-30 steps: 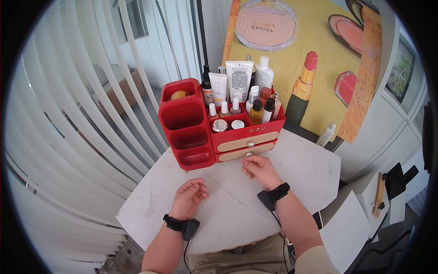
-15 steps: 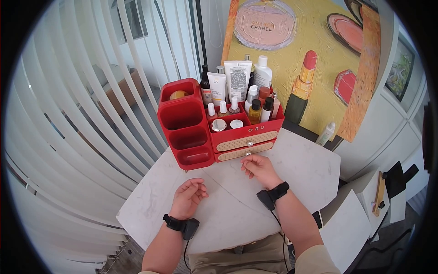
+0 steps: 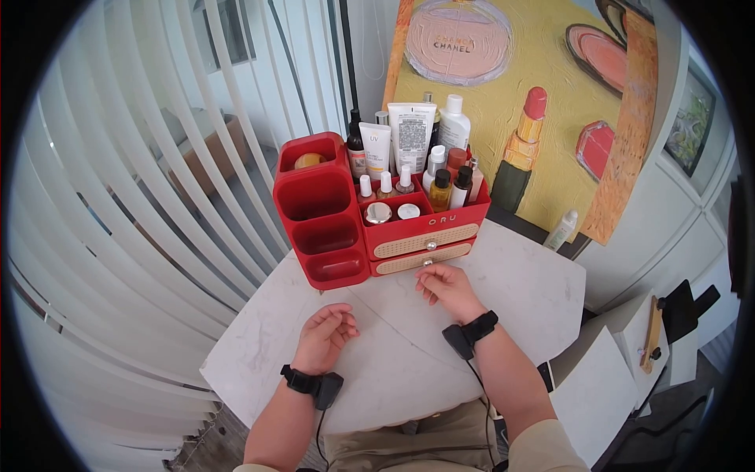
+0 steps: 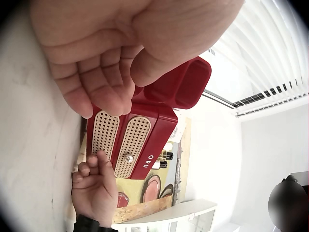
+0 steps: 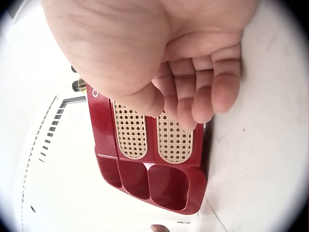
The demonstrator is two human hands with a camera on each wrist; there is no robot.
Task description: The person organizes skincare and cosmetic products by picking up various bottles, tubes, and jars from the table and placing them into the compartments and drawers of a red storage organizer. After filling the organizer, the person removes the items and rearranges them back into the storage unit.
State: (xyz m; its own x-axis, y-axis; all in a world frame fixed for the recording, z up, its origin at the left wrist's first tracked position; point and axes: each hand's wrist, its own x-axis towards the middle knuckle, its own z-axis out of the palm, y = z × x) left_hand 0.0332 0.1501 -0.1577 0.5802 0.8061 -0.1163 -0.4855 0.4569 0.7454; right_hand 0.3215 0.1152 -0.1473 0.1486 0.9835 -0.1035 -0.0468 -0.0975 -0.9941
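A red cosmetics organizer (image 3: 359,236) stands at the back of the marble-look table. My left hand (image 3: 324,338) rests on the tabletop in front of its open side compartments, fingers loosely curled around nothing. Closer to the organizer, my right hand (image 3: 447,291) lies with relaxed, bent fingers and holds nothing. Its fingertips are just in front of the lower drawer (image 5: 175,137), overlapping that drawer's round knob in the head view. Above it sits the upper drawer (image 4: 133,145), also with a woven front. Both drawers are closed.
Several bottles, tubes and jars, among them a white tube (image 3: 410,141) and a silver-lidded jar (image 3: 378,214), fill the organizer's top. A yellow painting (image 3: 440,98) leans behind it. A small bottle (image 3: 561,230) stands right, vertical blinds (image 3: 141,197) hang left. The tabletop (image 3: 511,267) has angled edges.
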